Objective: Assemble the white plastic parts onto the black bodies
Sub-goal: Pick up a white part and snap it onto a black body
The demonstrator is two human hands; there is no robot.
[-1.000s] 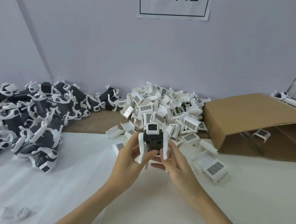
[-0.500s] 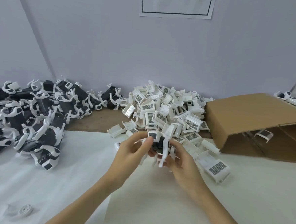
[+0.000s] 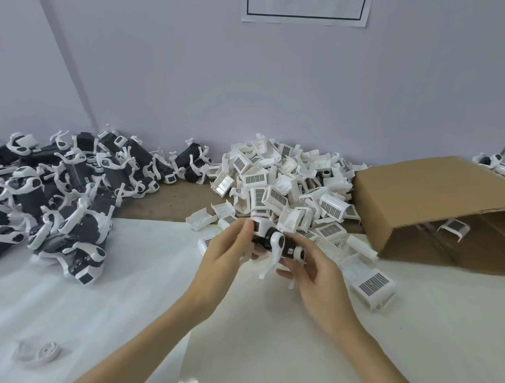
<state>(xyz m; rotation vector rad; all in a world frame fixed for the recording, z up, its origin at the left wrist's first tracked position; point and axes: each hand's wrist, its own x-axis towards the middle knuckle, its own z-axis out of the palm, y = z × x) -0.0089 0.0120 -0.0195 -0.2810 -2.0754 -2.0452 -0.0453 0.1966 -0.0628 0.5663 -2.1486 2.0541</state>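
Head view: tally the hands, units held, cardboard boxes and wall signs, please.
Hands: 2, left hand and right hand
Black body, held by both: 1
Cardboard box: 1
Wall sign: 1
Total: 5

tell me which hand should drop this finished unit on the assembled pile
Left, likely. The assembled pile lies on the left, and the left hand already grips that end of the unit. The right hand would have to cross over.

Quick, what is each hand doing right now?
Left hand: holds one end of the black body, fingers curled round it.
Right hand: holds the other end of the same body.
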